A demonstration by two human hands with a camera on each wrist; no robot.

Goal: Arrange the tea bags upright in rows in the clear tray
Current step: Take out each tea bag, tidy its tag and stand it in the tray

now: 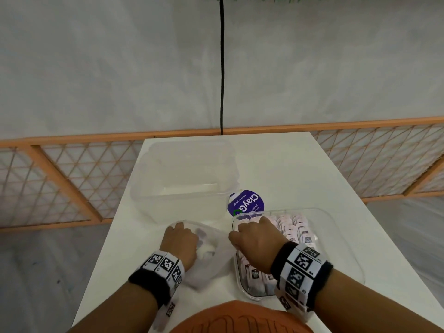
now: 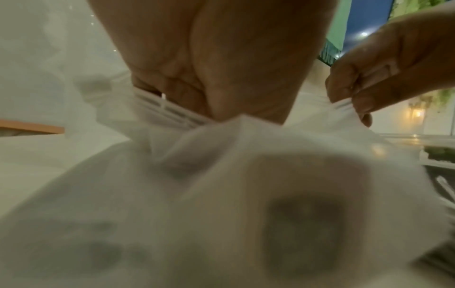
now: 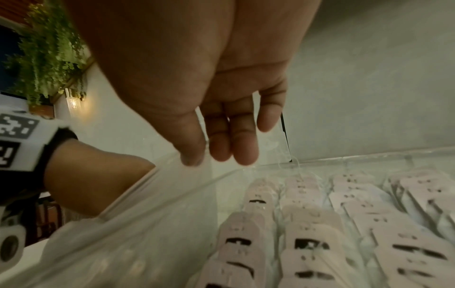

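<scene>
A frosted zip-top plastic bag point(image 1: 211, 260) with a few tea bags inside lies on the white table, left of the clear tray point(image 1: 300, 209). My left hand point(image 1: 180, 239) grips the bag's zip edge on its left side, and in the left wrist view its palm point(image 2: 216, 68) sits above the white zip strip point(image 2: 172, 111). My right hand point(image 1: 254, 239) reaches across the tray's left wall and pinches the bag's right edge between thumb and fingers point(image 3: 194, 155). Pale pink tea bags point(image 3: 307, 224) stand in several rows inside the tray point(image 3: 344, 157).
A large empty clear container point(image 1: 134, 193) stands behind the bag at the table's back left. A purple round label point(image 1: 247, 203) lies between it and the tray. An orange lattice fence point(image 1: 72, 186) runs behind the table point(image 1: 288, 169). A black cable point(image 1: 221, 68) hangs down the wall.
</scene>
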